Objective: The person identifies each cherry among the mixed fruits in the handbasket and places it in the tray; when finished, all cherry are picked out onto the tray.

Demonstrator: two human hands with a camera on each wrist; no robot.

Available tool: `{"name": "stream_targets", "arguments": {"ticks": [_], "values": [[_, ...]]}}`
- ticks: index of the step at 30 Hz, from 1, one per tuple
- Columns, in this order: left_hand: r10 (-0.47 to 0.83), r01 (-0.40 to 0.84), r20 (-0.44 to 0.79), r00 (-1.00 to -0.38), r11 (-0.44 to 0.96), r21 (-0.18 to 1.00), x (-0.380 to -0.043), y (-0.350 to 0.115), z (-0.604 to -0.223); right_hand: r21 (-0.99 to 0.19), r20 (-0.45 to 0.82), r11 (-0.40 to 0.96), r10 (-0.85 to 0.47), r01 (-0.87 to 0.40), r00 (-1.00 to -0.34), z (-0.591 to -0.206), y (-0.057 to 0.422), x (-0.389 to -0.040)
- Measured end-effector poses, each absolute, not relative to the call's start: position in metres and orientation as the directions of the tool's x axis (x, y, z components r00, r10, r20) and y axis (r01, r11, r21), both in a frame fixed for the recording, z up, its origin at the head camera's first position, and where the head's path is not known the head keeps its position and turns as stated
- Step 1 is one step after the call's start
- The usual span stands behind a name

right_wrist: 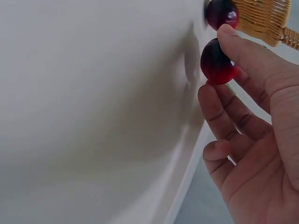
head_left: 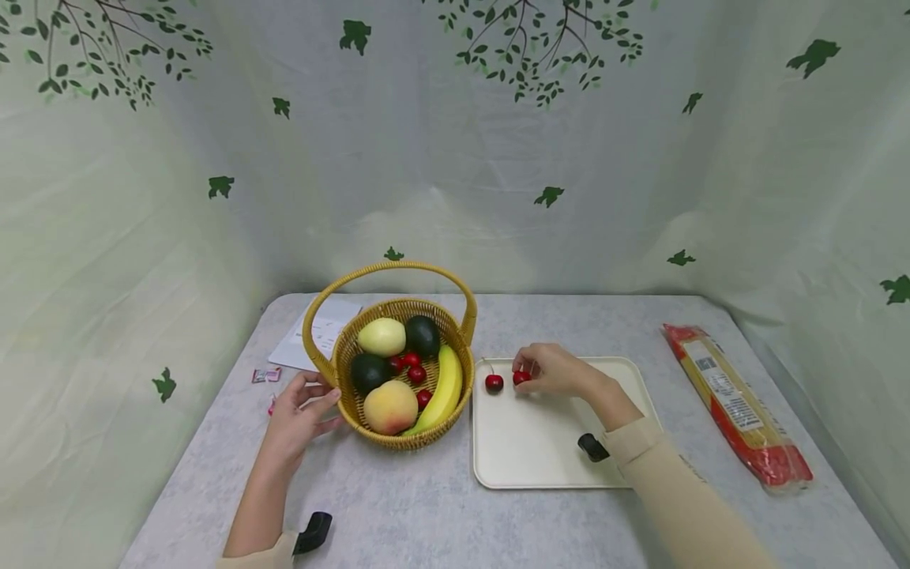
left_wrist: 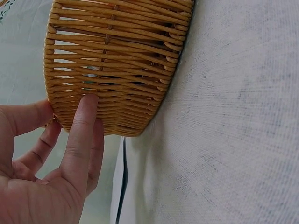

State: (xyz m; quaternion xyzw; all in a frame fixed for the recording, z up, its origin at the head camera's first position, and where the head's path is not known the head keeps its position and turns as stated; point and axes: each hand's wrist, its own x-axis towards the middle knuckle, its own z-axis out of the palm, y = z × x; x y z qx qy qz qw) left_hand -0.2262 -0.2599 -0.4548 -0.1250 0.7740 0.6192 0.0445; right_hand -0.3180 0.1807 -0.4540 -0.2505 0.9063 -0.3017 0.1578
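My left hand (head_left: 302, 415) rests at the left side of the wicker basket (head_left: 408, 442). In the left wrist view, its fingers (left_wrist: 77, 144) lie extended against the woven wall. The basket holds a peach (head_left: 390, 408), a banana (head_left: 446, 387), a pale green-yellow fruit (head_left: 381, 337), two dark green avocado-like fruits (head_left: 423, 336) and several red cherries (head_left: 416, 374). Over the tray (head_left: 529, 462), my right hand (head_left: 558, 371) pinches a dark red cherry (right_wrist: 218, 63) between thumb and fingertips. Another cherry (head_left: 494, 383) with a stem sits just left of it on the tray.
A long packet of noodles (head_left: 735, 407) lies right of the tray. Behind the basket's left side is a printed paper sheet (head_left: 306, 340). Small wrapped candies (head_left: 266, 375) lie near the left hand. The basket's tall arched handle (head_left: 391, 267) stands upright.
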Motion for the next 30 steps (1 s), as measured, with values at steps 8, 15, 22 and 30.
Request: {"name": "stream_targets", "arguments": {"ticks": [8,15,22,30], "values": [[-0.145,-0.249,-0.223,-0.964,0.197,0.948,-0.226,-0.260,-0.456,-0.630,-0.131,0.687,-0.553,-0.361,-0.823,-0.462,0.183,-0.319],[-0.142,-0.252,-0.226,-0.964,0.206,0.946,-0.226,-0.260,-0.457,-0.633,-0.134,0.686,-0.553,-0.357,-0.823,-0.466,0.184,-0.321],[-0.146,-0.249,-0.221,-0.964,0.208,0.946,-0.226,-0.259,-0.455,-0.635,-0.155,0.691,-0.553,-0.346,-0.819,-0.466,0.185,-0.321],[-0.144,-0.254,-0.227,-0.963,0.208,0.945,-0.226,-0.258,-0.454,-0.622,-0.167,0.705,-0.544,-0.340,-0.822,-0.461,0.185,-0.322]]}}
